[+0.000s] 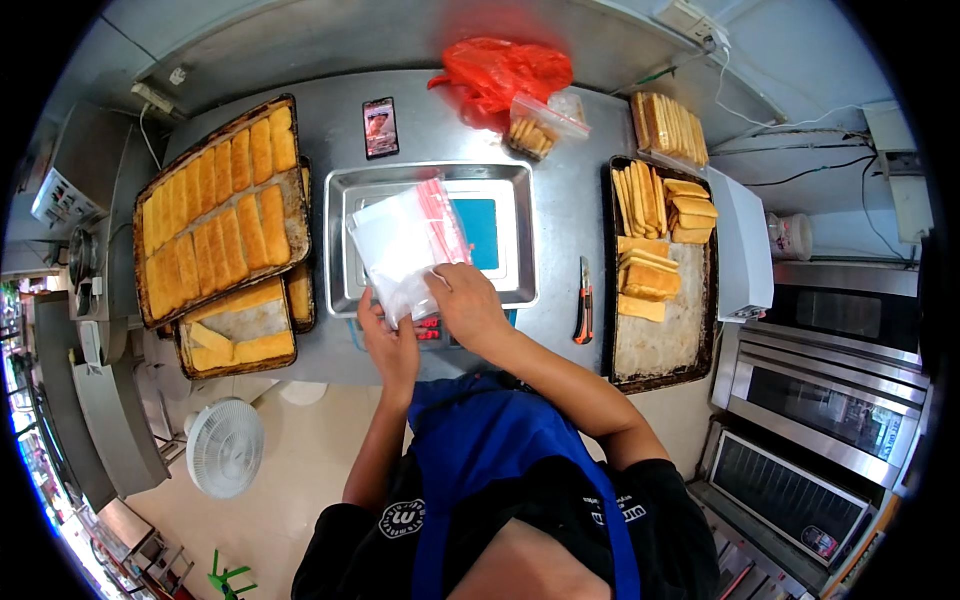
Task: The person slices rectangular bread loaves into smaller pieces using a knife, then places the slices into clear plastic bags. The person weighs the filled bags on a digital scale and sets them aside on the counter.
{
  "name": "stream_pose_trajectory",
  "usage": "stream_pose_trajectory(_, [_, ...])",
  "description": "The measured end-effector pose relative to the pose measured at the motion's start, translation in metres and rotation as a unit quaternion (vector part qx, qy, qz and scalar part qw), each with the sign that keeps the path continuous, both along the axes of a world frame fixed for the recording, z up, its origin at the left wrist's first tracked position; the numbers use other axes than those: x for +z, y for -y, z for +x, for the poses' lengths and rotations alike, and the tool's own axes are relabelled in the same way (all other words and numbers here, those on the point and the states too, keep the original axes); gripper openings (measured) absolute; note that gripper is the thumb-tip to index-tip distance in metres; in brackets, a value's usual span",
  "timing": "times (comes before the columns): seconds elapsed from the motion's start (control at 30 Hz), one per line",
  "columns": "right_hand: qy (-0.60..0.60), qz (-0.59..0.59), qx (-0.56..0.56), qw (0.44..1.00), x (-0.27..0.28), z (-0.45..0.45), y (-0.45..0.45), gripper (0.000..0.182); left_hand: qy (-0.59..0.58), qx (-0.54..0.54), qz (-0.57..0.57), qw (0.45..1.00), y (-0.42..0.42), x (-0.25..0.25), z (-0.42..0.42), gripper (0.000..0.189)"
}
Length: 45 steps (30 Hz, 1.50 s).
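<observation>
A stack of clear zip-lock bags (397,232) with red-striped tops is held over a stainless steel tray (337,225). My left hand (390,341) grips the bags' lower left edge between thumb and fingers. On the lower right edge, the fingers of my right hand (472,304) pinch the plastic. The tray sits on a digital scale (429,330), whose red display is partly hidden by my hands and the bags. Inside the tray, a teal rectangle (484,232) shows to the right of the bags.
Baking trays of sliced golden bread (217,202) overlap at left. Another baking tray (667,352) with bread strips lies right, beside an orange-black utility knife (583,300). Behind are a phone (381,127), a red plastic bag (510,71) and a filled zip bag (534,135). A fan (225,448) stands on the floor.
</observation>
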State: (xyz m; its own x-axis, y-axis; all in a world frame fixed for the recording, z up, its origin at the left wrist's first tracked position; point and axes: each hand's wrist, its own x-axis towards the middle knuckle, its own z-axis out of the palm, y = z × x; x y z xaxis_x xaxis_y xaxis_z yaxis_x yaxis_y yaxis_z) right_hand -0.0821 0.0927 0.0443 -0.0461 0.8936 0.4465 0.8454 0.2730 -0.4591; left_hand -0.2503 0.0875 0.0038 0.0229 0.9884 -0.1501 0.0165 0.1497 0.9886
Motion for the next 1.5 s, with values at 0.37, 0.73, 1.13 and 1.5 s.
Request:
stream_pose_trajectory(0.37, [-0.125, 0.051, 0.187, 0.973, 0.04, -0.02, -0.011, 0.016, -0.154, 0.05, 0.121, 0.979, -0.019, 0.018, 0.004, 0.088])
stream_pose_trajectory(0.73, [-0.235, 0.021, 0.176, 0.956, 0.099, -0.022, 0.004, 0.02, -0.216, 0.093, 0.125, 0.964, -0.03, 0.043, 0.002, 0.089])
stream_pose_trajectory(1.13, [-0.489, 0.01, 0.194, 0.85, 0.165, -0.002, 0.025, 0.022, -0.176, 0.13, -0.03, 0.975, -0.064, -0.032, -0.027, 0.046])
stream_pose_trajectory(1.5, [-0.692, -0.229, -0.151, 0.668, 0.007, 0.019, 0.033, 0.035, 0.083, -0.128, 0.068, 0.986, 0.01, 0.056, -0.022, 0.059])
